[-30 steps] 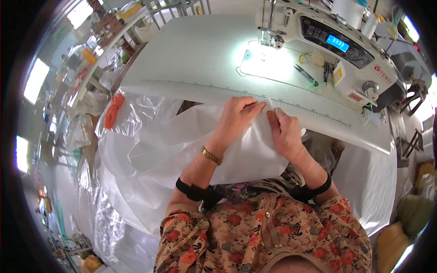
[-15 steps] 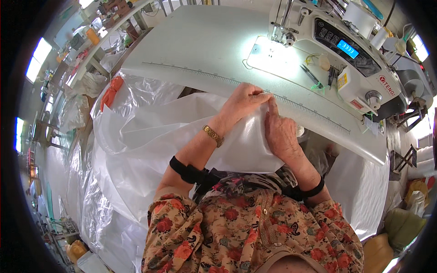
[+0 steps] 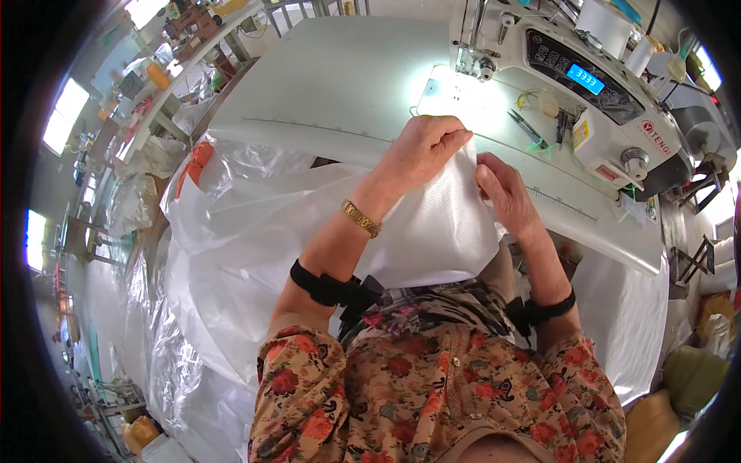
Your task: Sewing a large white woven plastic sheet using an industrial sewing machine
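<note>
A large, glossy white plastic sheet (image 3: 451, 224) lies over my lap and comes up to the front of the sewing table. My left hand (image 3: 423, 150), with a gold watch at its wrist, is closed on the sheet's upper edge and holds it up above the tabletop. Close by on the right, my right hand (image 3: 505, 189) has its fingers curled in against the side edge of the same sheet; part of that grip is hidden. Beyond both hands stands a white sewing machine (image 3: 594, 92), its lit needle area (image 3: 457, 92) just past my left fingertips.
Small scissors (image 3: 527, 127) lie on the sewing table (image 3: 332, 69) to the right of the needle. A ruler scale (image 3: 559, 202) runs along the table's front. At the left, an orange tied bundle (image 3: 194, 166) sits by more clear plastic (image 3: 154, 309).
My left hand has risen slightly, lifting the sheet's edge off the ruler line. My right hand has shifted right and up, and its pointing forefinger has curled in.
</note>
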A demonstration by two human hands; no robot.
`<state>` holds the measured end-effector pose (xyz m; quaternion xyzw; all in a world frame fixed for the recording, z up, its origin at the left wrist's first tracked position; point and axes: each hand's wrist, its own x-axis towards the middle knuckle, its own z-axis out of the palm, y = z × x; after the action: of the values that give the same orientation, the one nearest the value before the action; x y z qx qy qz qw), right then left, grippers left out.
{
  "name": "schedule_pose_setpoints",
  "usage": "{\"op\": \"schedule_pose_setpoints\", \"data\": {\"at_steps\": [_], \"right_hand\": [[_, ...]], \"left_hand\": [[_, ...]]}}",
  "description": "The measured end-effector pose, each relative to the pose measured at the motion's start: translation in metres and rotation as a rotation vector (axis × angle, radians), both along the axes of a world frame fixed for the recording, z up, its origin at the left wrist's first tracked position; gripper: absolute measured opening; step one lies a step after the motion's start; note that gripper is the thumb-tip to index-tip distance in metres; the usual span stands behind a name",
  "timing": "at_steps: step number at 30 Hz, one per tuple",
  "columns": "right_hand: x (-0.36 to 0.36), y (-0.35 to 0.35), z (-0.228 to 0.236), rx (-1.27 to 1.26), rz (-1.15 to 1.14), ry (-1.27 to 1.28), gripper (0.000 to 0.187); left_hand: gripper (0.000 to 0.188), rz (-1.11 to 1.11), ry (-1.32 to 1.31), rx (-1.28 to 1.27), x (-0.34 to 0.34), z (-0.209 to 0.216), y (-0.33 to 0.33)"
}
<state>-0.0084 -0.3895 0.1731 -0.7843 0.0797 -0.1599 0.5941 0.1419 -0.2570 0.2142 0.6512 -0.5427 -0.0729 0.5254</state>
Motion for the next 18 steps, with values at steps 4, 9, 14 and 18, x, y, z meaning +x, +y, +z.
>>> {"op": "schedule_pose_setpoints", "data": {"at_steps": [4,9,14,18], "right_hand": [[0.023,0.002,-0.003,0.171,0.137,-0.053,0.037],[0.031,0.022,0.024,0.084,-0.185,-0.263,0.036],[0.037,0.004,0.076,-0.313,-0.431,-0.335,0.031],[0.054,-0.006,0.065,-0.723,-0.538,-0.257,0.017]], "left_hand": [[0.026,0.011,-0.018,-0.063,0.000,0.005,0.000],[0.030,0.061,-0.176,-0.018,0.014,0.041,-0.012],[0.039,-0.085,-0.207,-0.105,0.052,0.094,-0.054],[0.037,-0.082,-0.067,0.071,0.069,0.068,-0.077]]}}
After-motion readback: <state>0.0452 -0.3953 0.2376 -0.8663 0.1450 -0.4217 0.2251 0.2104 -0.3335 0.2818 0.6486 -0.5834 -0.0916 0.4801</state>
